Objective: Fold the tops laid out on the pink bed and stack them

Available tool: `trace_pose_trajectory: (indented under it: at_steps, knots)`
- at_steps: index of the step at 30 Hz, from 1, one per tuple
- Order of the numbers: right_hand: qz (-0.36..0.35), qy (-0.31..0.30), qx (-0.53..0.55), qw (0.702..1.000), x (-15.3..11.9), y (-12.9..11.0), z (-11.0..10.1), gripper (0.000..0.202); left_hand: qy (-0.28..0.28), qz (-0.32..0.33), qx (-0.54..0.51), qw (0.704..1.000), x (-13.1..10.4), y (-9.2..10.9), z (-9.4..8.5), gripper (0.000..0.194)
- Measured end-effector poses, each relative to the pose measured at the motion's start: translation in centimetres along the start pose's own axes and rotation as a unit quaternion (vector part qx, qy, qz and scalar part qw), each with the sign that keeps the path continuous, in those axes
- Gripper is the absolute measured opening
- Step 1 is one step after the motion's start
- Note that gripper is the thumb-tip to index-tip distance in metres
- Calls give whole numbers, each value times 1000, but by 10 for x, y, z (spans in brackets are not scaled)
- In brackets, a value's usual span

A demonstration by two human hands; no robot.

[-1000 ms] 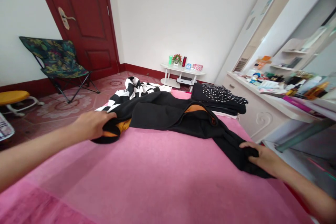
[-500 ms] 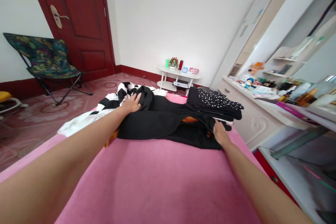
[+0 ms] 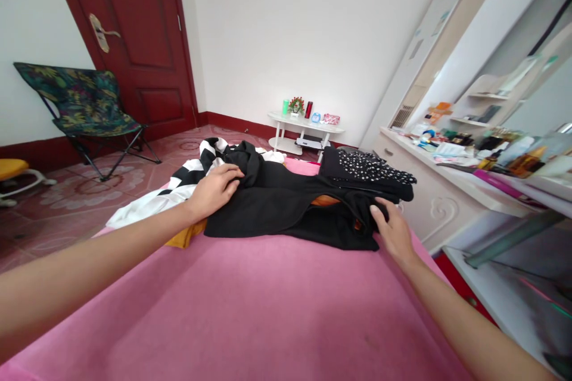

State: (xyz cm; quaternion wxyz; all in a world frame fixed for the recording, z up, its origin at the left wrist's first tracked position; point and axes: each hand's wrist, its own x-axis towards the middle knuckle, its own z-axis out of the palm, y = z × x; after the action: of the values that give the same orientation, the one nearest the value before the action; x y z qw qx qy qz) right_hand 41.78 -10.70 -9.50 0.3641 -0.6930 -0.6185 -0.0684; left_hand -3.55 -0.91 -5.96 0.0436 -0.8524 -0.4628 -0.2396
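Note:
A black garment (image 3: pixel 263 211) lies spread across the pink bed cover (image 3: pixel 268 303), its orange lining showing through a gap toward the right. My left hand (image 3: pixel 217 189) rests at the garment's left end, fingers stretched out over the dark cloth. At the right end, my right hand (image 3: pixel 393 229) has its thumb and fingers around the black fabric; some fingertips are hidden. Beside my left hand are a black-and-white garment (image 3: pixel 183 175) and a piece of mustard-yellow cloth (image 3: pixel 185 235). Behind the right end sits a stack of folded dark clothes (image 3: pixel 366 174), a white-dotted one on top.
A dressing table (image 3: pixel 460 178) crowded with bottles stands along the right side. Beyond the bed is a small white table (image 3: pixel 290 122) with a plant and several small items. A folding chair (image 3: pixel 89 98) stands by the red door (image 3: pixel 147 41) at the left.
My left hand has drawn slightly back toward me along the garment's left end. My right hand has shifted a little right and turned, its thumb now showing. More yellow cloth is visible.

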Motion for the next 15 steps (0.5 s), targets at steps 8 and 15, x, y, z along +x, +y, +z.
trace_pose_trajectory:
  at_steps: [8,15]
  knots:
    - [-104,-121,-148,976,-10,-56,9,34,-87,122,66,987,-61,38,7,65]
    - [-4,-59,-155,986,21,-61,-48,37,-102,58,-88,989,-26,6,-26,40]
